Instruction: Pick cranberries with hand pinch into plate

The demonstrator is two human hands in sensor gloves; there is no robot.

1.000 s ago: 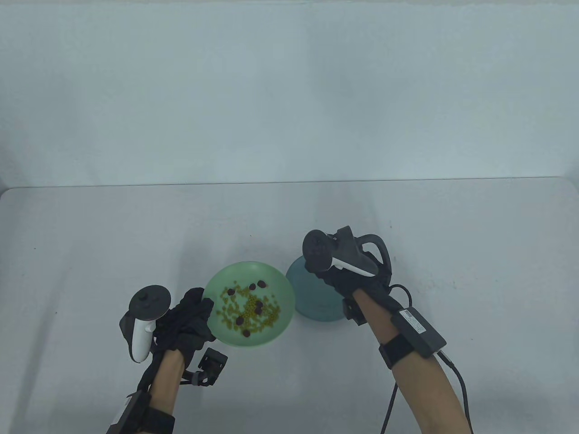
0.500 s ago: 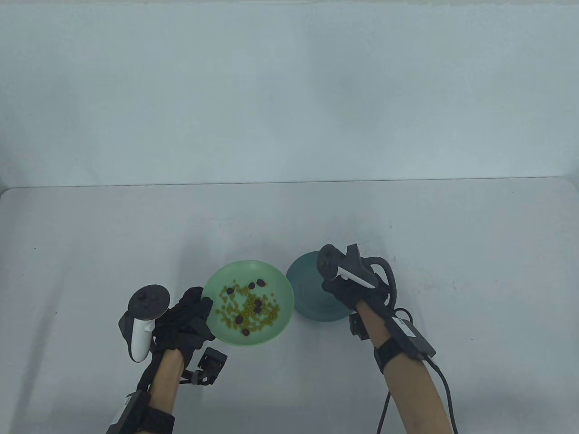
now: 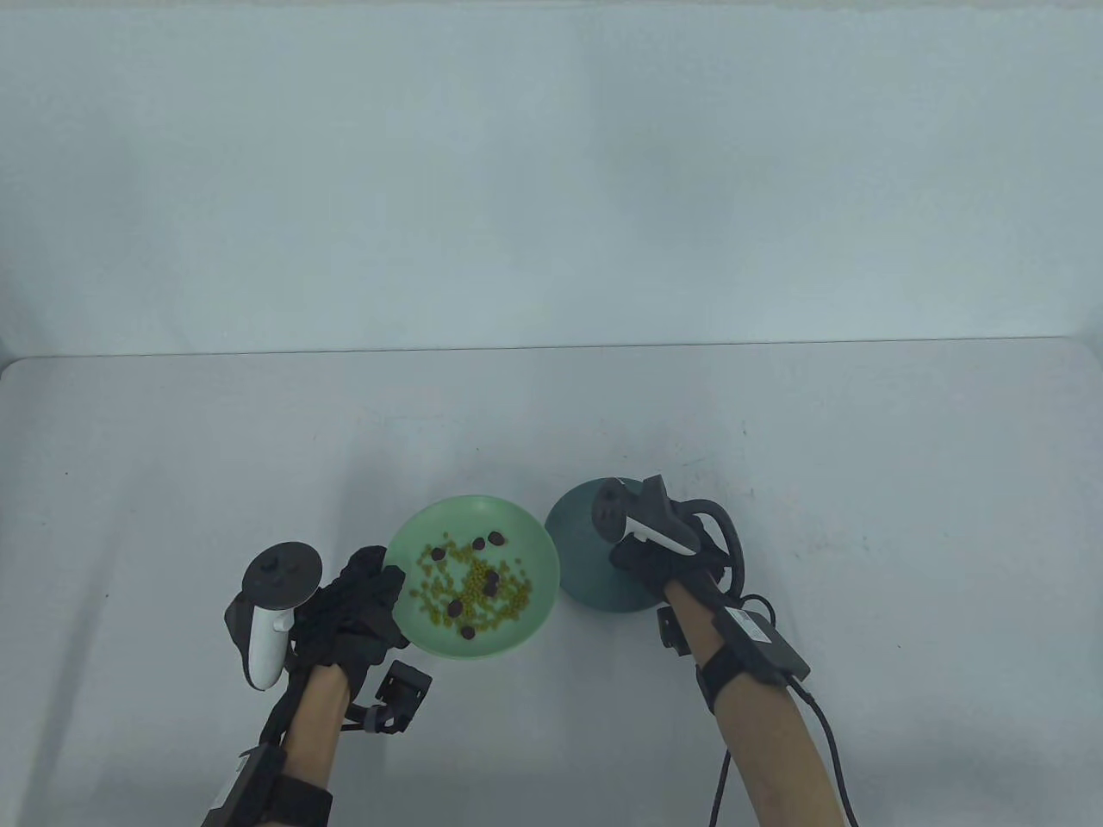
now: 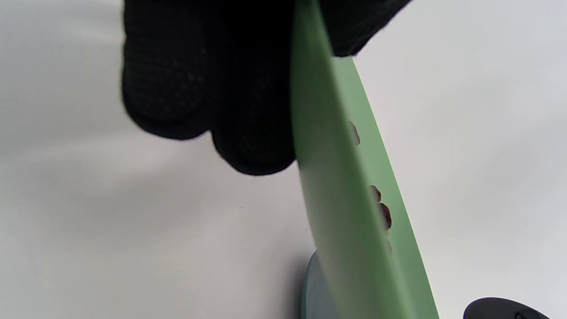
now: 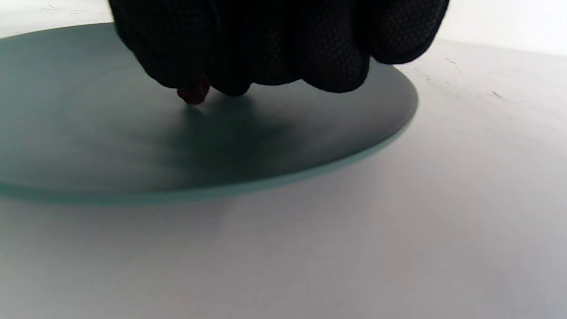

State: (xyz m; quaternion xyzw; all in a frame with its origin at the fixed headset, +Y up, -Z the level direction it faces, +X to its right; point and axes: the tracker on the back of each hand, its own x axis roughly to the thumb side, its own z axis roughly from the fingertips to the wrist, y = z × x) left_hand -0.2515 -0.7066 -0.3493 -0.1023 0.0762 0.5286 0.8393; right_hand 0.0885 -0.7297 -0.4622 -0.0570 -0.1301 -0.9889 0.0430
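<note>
Right hand, grip narrow, pinching one dark red cranberry at the fingertips, low over the teal plate, not yet let go. Left hand gripping the near rim of the green bowl, steadying it beside the plate. About seven cranberries left in the bowl among yellow-green bits; none seen lying on the plate's visible part. Judged early in the task. Right hand palm down over the plate, forearm angling in from the counter's near right; left palm facing the bowl.
</note>
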